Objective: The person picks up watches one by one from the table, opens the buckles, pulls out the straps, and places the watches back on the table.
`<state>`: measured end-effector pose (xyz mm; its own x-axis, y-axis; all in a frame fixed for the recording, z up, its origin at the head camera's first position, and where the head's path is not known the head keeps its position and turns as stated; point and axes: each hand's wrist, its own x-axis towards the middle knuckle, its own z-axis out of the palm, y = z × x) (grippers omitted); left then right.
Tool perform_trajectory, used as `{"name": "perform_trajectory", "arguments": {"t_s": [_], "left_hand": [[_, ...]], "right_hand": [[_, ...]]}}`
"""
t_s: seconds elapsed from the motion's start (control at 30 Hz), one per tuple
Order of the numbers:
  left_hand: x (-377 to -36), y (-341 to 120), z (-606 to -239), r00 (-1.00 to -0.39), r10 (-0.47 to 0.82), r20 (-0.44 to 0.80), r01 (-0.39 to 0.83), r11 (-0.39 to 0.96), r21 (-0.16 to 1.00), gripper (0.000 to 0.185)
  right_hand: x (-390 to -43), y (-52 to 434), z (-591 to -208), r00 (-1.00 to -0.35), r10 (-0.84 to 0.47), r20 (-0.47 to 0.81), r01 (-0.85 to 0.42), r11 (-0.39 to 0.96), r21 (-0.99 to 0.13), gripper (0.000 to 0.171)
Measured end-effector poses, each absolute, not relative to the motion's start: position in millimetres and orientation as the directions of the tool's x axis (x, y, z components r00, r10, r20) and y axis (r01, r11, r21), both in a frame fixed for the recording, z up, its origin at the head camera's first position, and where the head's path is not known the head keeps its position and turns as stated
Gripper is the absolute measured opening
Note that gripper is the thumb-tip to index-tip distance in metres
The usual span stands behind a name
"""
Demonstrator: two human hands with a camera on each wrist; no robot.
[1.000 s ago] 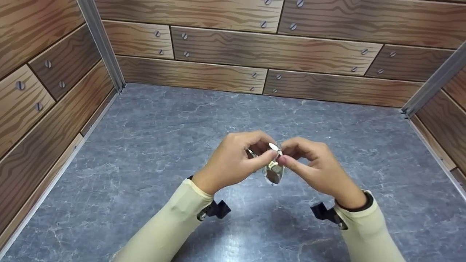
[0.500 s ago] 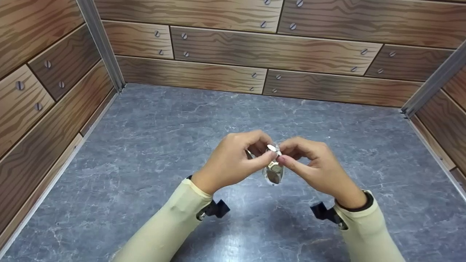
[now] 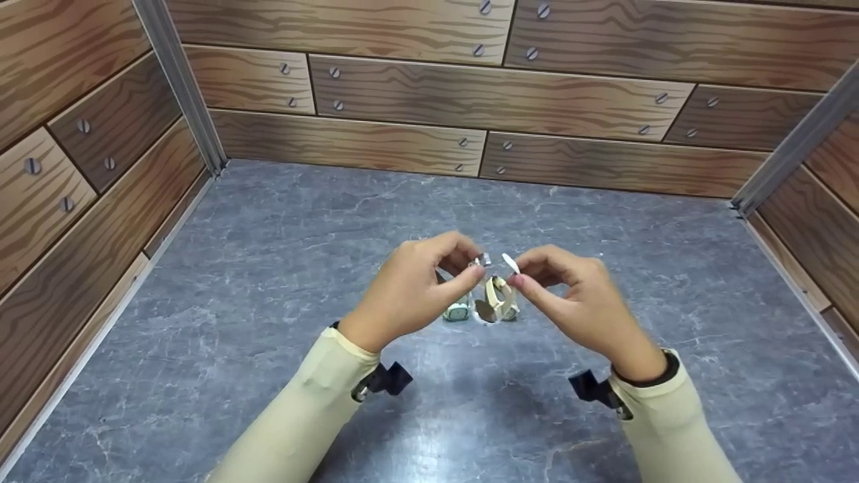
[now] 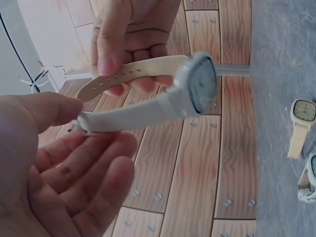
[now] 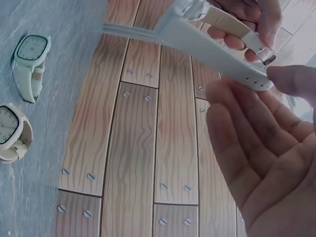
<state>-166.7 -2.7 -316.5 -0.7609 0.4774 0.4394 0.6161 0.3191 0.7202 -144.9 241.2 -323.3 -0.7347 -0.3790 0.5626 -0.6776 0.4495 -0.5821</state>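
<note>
Between my hands hangs a wristwatch with a white strap (image 4: 133,116), its square case (image 4: 201,84) pointing down toward the table. My left hand (image 3: 413,288) pinches the strap end with the metal buckle (image 5: 266,54). The other strap end, with punched holes (image 5: 254,81), is pinched between the thumb and fingers of my right hand (image 3: 577,298). The two ends stand apart, so the strap forms an unfastened loop. Below, on the table, lie a pale green watch (image 5: 33,49) and a cream watch (image 4: 303,111), one beside the other.
A grey marbled tabletop (image 3: 322,221) spreads under the hands. Wood-plank-patterned panels (image 3: 402,87) wall it in at the back and both sides, with grey metal posts (image 3: 188,87) at the corners.
The strap ends, close together before, are now separated. My left hand has shifted left and slightly up, the right only slightly. Both watches on the table now show more fully.
</note>
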Motion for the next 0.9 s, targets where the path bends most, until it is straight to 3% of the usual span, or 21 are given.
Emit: {"name": "perform_trajectory", "arguments": {"t_s": [0.37, 0.7, 0.9], "left_hand": [[-169.3, -13.7, -317.7, -0.795, 0.479, 0.372, 0.585, 0.444, 0.679, 0.017], [-188.0, -21.6, -329.8, -0.797, 0.451, 0.402, 0.592, 0.452, 0.667, 0.018], [-199.4, -36.7, -343.0, -0.841, 0.381, 0.384, 0.533, 0.454, 0.714, 0.016]], "right_hand": [[-154.5, 225.3, -332.8, -0.814, -0.297, 0.500, -0.581, 0.441, -0.684, 0.015], [-172.3, 199.1, -341.0, -0.772, -0.197, 0.604, -0.623, 0.424, -0.658, 0.012], [-187.1, 180.0, -351.9, -0.805, -0.170, 0.569, -0.581, 0.419, -0.698, 0.012]]}}
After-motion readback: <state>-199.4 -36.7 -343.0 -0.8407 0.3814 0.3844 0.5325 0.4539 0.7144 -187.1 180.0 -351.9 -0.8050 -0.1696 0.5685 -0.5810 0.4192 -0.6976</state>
